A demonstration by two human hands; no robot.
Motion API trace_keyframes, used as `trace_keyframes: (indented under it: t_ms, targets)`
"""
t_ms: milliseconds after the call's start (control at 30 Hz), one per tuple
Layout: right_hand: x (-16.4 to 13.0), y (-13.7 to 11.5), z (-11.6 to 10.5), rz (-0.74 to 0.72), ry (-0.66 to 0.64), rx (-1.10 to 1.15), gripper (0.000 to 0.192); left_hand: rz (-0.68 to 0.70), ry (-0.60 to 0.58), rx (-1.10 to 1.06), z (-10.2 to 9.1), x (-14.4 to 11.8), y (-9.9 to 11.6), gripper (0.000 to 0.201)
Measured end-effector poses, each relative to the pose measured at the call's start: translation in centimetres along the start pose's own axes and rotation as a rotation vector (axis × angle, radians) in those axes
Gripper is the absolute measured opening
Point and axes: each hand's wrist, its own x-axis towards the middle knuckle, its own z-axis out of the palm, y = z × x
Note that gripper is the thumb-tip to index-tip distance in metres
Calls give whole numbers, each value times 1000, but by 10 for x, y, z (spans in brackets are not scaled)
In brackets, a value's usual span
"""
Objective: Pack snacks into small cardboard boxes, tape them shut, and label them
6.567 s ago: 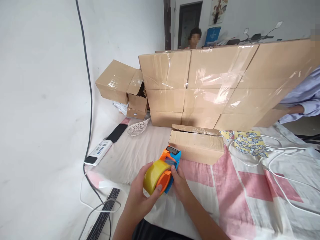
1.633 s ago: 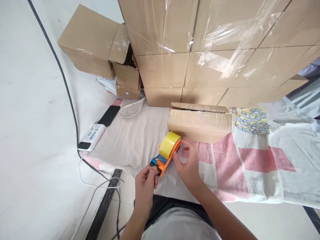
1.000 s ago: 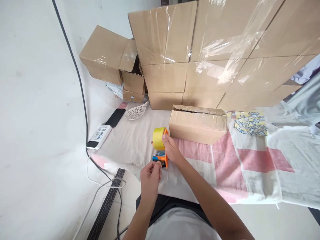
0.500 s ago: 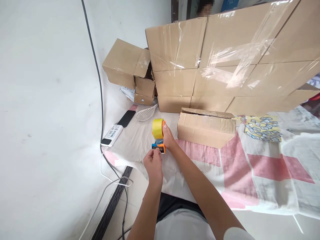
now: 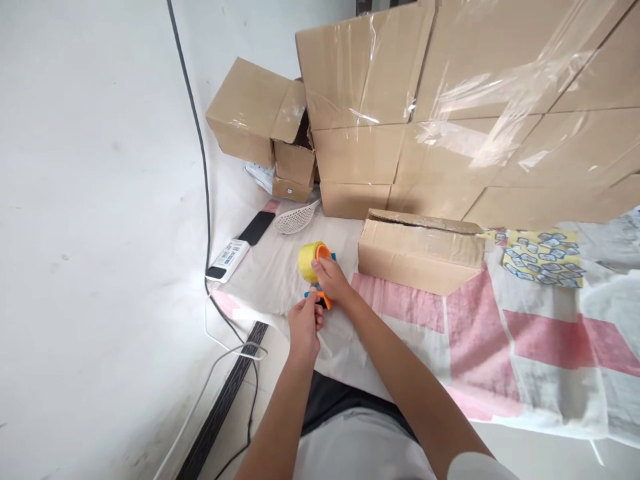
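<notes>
My right hand (image 5: 334, 280) is wrapped round an orange and blue tape dispenser (image 5: 326, 301) that carries a thick yellow roll of packing tape (image 5: 307, 262). It holds the dispenser above the bed, left of a small closed cardboard box (image 5: 417, 257). My left hand (image 5: 304, 325) is closed in a pinch, thumb and fingertips at the dispenser's lower front end. Whatever lies between those fingertips is too small to make out.
A large wall of taped cardboard (image 5: 360, 157) stands behind. Smaller boxes (image 5: 250, 110), a pale slotted scoop (image 5: 296, 219) and a black-and-white device (image 5: 233, 259) lie at the left. A yellow patterned sheet (image 5: 543, 259) is at the right. Cables (image 5: 203, 153) run along the wall.
The dispenser has turned in my right hand, so the roll's orange side now shows more. My left thumb has moved up along its front end. The view has shifted slightly.
</notes>
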Motion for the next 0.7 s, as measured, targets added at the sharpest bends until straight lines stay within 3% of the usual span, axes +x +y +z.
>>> trace_keyframes:
  t_ms: [200, 467, 700]
  targets:
    - [2, 10, 4, -96, 40, -54, 52, -41, 56, -24, -1, 2, -5, 34]
    - [7, 22, -7, -98, 138, 5, 54, 125, 148, -18, 9, -12, -5, 34]
    - [10, 24, -25, -90, 199, 98, 55, 192, 63, 61, -6, -46, -2, 27]
